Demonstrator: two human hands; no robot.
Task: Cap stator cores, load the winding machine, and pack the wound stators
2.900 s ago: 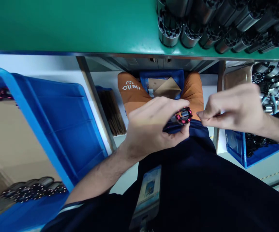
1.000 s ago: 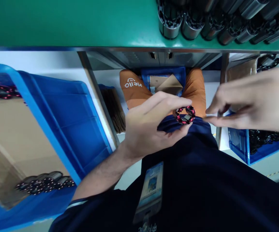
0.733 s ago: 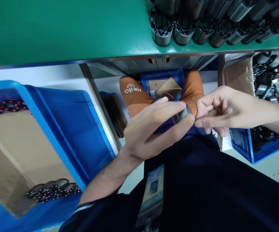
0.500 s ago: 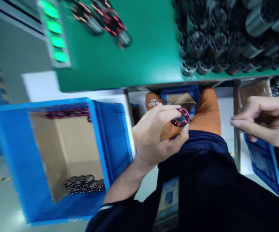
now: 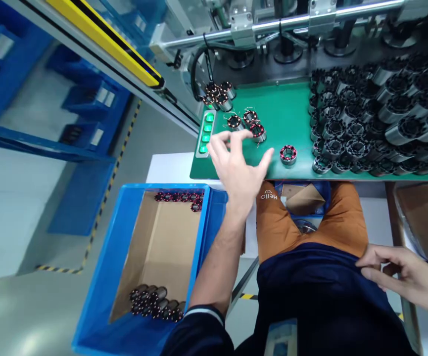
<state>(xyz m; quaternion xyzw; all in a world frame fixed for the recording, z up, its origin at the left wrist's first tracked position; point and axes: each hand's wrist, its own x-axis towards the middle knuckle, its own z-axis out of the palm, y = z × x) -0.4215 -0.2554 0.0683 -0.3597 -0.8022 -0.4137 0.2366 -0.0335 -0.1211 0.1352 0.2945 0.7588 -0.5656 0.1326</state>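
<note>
My left hand (image 5: pixel 238 165) reaches over the front of the green bench top (image 5: pixel 273 170), thumb spread from the fingers, with nothing in its grasp. Just beyond its index fingertip stands a wound motor stator (image 5: pixel 258 132) with red insulation; I cannot tell whether they touch. Two copper-wound stators (image 5: pixel 235 122) with loose wire ends are close by. To the right of the hand, near the bench edge, another red-topped stator (image 5: pixel 288 155) lies alone. My right hand (image 5: pixel 403 274) is low at the right by my dark shirt, fingers loosely curled, a small gap between thumb and index finger, nothing visible in it.
Stacked metal stator cores (image 5: pixel 358 128) fill the bench's right side. Several copper-wound stators (image 5: pixel 221 96) stand at the back left, beside a green-lit strip (image 5: pixel 206 133). A blue crate (image 5: pixel 98 277) at lower left holds cardboard and stators. Machine fixtures (image 5: pixel 243 24) line the back.
My left hand has let go of the red-topped stator and moved forward over the bench; one now lies near the edge. My right hand has lowered and its pinch has loosened. The view has tilted up.
</note>
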